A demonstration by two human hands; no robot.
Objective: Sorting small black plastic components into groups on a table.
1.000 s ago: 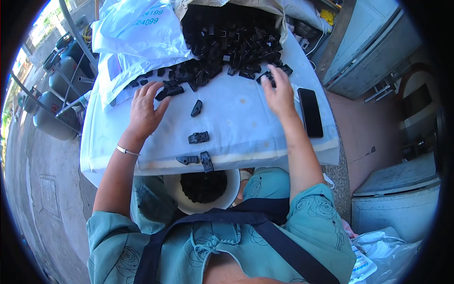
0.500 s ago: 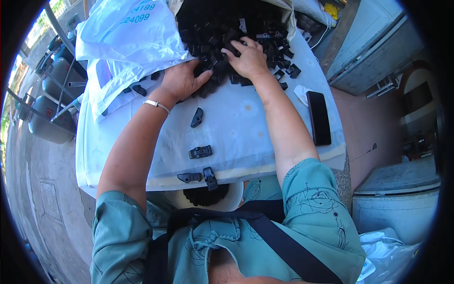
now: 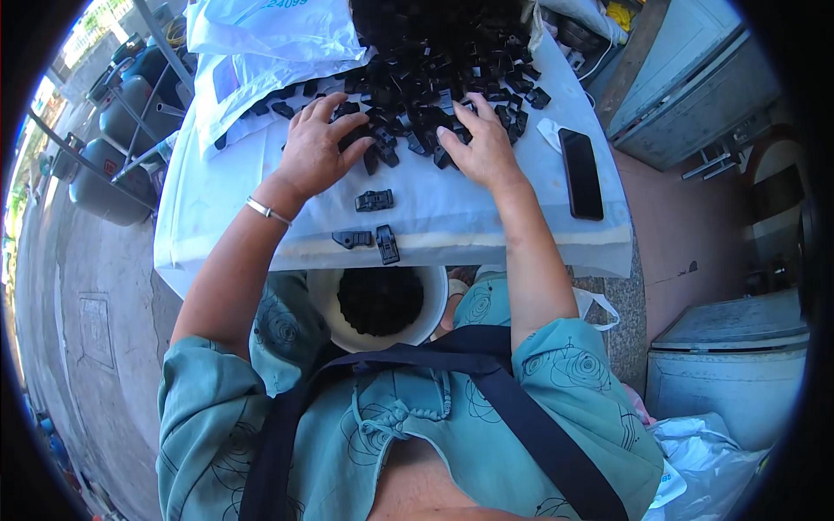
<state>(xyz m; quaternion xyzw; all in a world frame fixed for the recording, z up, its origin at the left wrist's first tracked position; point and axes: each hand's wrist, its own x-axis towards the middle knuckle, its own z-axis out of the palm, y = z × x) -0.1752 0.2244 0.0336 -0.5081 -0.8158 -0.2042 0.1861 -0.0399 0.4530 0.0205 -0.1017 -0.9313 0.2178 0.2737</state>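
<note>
A pile of small black plastic parts (image 3: 452,65), shaped like clips or buckles, covers the far middle of the table. My left hand (image 3: 317,149) lies at the pile's near left edge, fingers spread and touching some parts. At the near right edge my right hand (image 3: 480,146) rests with thumb and fingers apart, against other parts. Neither hand grips anything visibly. Closer to me on the white cloth are three separate pieces: a wide black clip (image 3: 374,201), a flatter black piece (image 3: 352,239) and an upright-lying black clip (image 3: 387,245).
A white plastic sack (image 3: 269,39) lies at the table's far left. A dark phone (image 3: 580,175) sits on the right of the white-covered table (image 3: 478,221). Below the front edge stands a white bucket (image 3: 434,291) with black contents. Gas cylinders (image 3: 109,187) stand at left.
Both hands have come nearer to me and a little apart, with some black parts spread toward the table's front. The view has shifted, showing more of the bucket.
</note>
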